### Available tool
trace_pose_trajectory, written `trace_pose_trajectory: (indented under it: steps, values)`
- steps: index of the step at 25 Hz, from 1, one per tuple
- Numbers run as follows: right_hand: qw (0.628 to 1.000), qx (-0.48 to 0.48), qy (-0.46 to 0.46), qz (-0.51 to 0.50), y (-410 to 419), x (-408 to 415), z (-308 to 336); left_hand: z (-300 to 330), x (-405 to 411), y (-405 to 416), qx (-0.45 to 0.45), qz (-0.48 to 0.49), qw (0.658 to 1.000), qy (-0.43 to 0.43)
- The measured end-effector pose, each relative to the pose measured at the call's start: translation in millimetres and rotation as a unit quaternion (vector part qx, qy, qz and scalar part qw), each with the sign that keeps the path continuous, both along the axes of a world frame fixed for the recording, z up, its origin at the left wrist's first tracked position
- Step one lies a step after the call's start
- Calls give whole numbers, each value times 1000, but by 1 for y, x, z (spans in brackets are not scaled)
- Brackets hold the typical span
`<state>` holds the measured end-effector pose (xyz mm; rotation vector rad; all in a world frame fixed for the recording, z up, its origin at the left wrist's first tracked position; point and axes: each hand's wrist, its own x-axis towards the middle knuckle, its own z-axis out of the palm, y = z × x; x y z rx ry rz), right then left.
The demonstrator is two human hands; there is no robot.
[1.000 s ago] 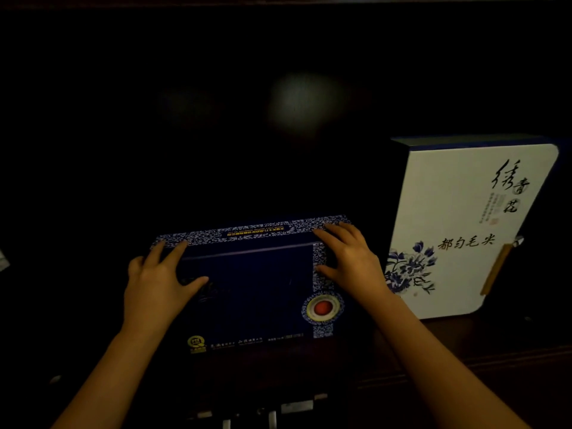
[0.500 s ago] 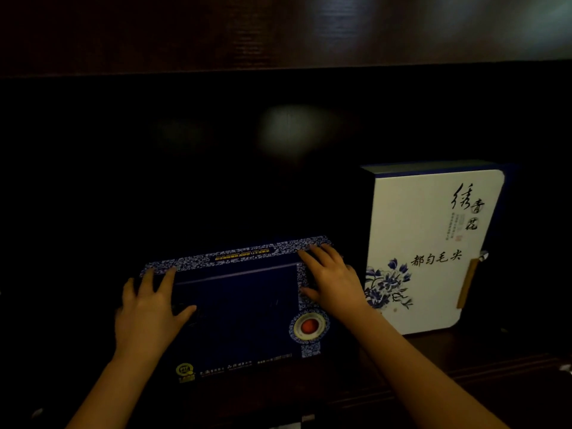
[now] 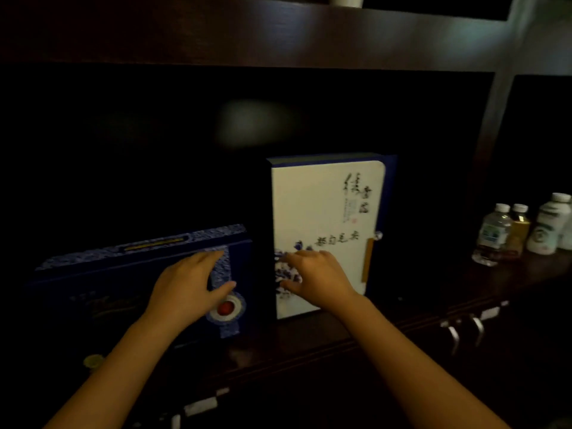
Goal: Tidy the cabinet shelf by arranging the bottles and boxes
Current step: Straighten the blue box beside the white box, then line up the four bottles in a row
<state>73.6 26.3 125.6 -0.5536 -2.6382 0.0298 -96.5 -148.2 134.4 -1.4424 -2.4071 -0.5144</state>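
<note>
A dark blue box (image 3: 130, 292) with a patterned border and a red dot seal stands on the shelf at the left. My left hand (image 3: 185, 286) lies flat against the right part of its front, thumb spread, gripping nothing. Just to the right stands an upright white box (image 3: 328, 205) with black calligraphy and blue flowers. My right hand (image 3: 315, 277) is in front of its lower left corner, fingers spread; whether it touches the box is unclear. Three bottles stand at the far right: a clear water bottle (image 3: 492, 233), an amber bottle (image 3: 520, 230) and a white bottle (image 3: 546, 226).
The dark wooden shelf edge (image 3: 340, 345) runs below the boxes, with metal cabinet handles (image 3: 464, 329) under it. An upright divider (image 3: 492, 134) separates the boxes' bay from the bottles. An upper shelf board (image 3: 247, 35) runs overhead.
Both hands moved right: my left hand went from the blue box's left end to its right end, and my right hand left the blue box for the white box. The view swung right.
</note>
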Motion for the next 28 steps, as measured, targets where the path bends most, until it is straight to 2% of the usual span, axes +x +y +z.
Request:
trace_pose_trajectory:
  steps: [5,10,14,22,28]
  values:
    - [995,-7,-26,-99,52,136,-8,7,125,88,-123,-86,987,-55]
    - [985,-57,-43,-159,105,304,-22,-24,257,170,-130,-193,965,-121]
    - [971,-61,-17,-232,150,422,-21,-25,360,241,-129,-253,948,-142]
    - [954,-84,13,-288,262,511,-20,-9,440,375,-153,-279,942,-111]
    - [951,-129,30,-280,369,527,-26,-24,445,491,-127,-245,948,-157]
